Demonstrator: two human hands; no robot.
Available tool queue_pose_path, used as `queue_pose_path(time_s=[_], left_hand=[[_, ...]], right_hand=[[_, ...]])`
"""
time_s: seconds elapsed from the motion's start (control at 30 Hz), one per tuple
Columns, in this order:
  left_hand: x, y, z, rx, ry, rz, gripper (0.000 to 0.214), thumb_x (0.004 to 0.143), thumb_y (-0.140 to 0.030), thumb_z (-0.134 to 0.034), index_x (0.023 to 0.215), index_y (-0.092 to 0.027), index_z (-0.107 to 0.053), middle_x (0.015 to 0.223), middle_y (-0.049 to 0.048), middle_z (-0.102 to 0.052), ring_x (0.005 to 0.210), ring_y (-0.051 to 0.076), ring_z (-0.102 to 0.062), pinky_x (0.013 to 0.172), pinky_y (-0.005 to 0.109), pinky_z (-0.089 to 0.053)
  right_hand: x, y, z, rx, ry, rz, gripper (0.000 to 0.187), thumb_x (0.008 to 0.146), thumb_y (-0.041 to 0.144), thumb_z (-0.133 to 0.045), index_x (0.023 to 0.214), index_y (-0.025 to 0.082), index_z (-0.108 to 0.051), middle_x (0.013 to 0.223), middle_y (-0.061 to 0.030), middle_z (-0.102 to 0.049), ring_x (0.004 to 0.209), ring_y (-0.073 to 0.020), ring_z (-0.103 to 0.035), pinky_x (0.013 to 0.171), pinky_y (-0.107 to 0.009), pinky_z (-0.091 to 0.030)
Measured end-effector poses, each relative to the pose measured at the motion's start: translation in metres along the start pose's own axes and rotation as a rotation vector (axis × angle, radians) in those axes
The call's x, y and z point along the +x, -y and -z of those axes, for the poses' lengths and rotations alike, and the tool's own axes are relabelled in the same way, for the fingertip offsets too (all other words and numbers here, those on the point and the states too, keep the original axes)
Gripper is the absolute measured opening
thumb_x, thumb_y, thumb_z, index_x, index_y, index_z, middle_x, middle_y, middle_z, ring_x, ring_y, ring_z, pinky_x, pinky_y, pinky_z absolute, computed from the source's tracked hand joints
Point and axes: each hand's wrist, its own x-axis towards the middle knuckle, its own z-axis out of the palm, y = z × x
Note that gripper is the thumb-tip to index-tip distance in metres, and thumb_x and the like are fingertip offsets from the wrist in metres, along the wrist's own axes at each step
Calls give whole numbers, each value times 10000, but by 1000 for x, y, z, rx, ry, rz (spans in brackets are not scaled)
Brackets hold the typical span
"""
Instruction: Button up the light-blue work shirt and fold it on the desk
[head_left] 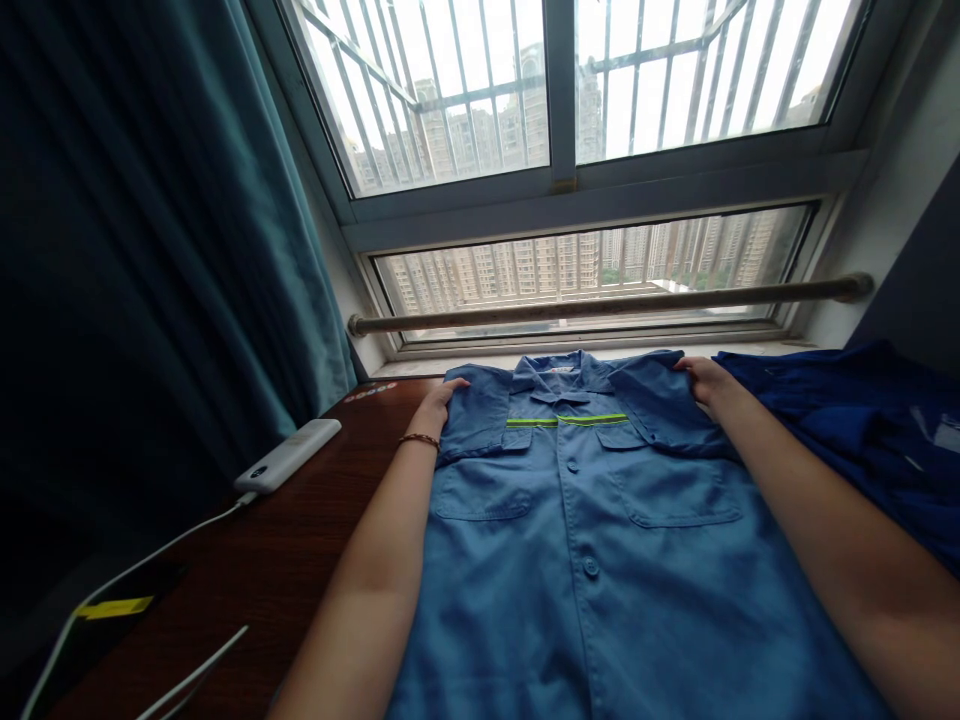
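A blue button-up work shirt [517, 590] lies front up on the dark wooden table, its collar toward the window. Both sleeves are folded inward over the chest, and a yellow-green stripe crosses it above the two pockets. My left hand [441, 400] grips the shirt's folded edge at the upper left, thumb on top. At the upper right edge, my right hand [705, 378] pinches the cloth near the shoulder. The fingers of both hands are partly hidden by the fabric. A brown bracelet circles my left wrist.
Darker blue clothing [847, 410] is heaped at the right. On the left, a white power bank [289, 458] with a white cable rests on the wooden tabletop [330, 520] beside a teal curtain [277, 250]. A horizontal rail [615, 308] runs before the barred window.
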Motion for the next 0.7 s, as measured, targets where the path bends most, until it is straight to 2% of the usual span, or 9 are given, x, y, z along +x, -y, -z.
queue_pose_path(time_s=[0.1, 0.2, 0.47, 0.7], left_hand=[[-3, -2, -3, -101, 83, 119, 321, 658, -370, -653, 833, -101, -674, 679, 128, -674, 675, 284, -649, 612, 404, -548], [-4, -3, -7, -185, 89, 162, 327, 655, -350, -660, 846, -85, -664, 659, 129, -671, 655, 281, -648, 598, 400, -548], [-4, -6, -12, -294, -14, 68, 299, 600, -213, -678, 877, -108, -637, 594, 52, -657, 633, 236, -648, 601, 334, -549], [-15, -31, -10, -334, 8, 101, 211, 589, -161, -654, 796, -120, -641, 556, 40, -639, 594, 228, -639, 580, 335, -543]], right_hand=[[-2, 2, -5, 83, 2, -15, 154, 713, 49, -412, 696, 125, -544, 534, -55, -566, 544, -173, -586, 575, -292, -524], [-3, 2, -9, 137, 2, 3, 107, 736, 76, -456, 728, 116, -555, 543, -49, -573, 536, -166, -584, 560, -285, -528], [1, -2, -10, 236, -53, 65, 158, 663, 13, -531, 756, 127, -588, 536, 3, -582, 493, -135, -572, 545, -254, -527], [-1, 6, -14, 286, -161, 65, 145, 626, 0, -539, 680, 132, -565, 481, 16, -554, 454, -138, -554, 499, -253, -524]])
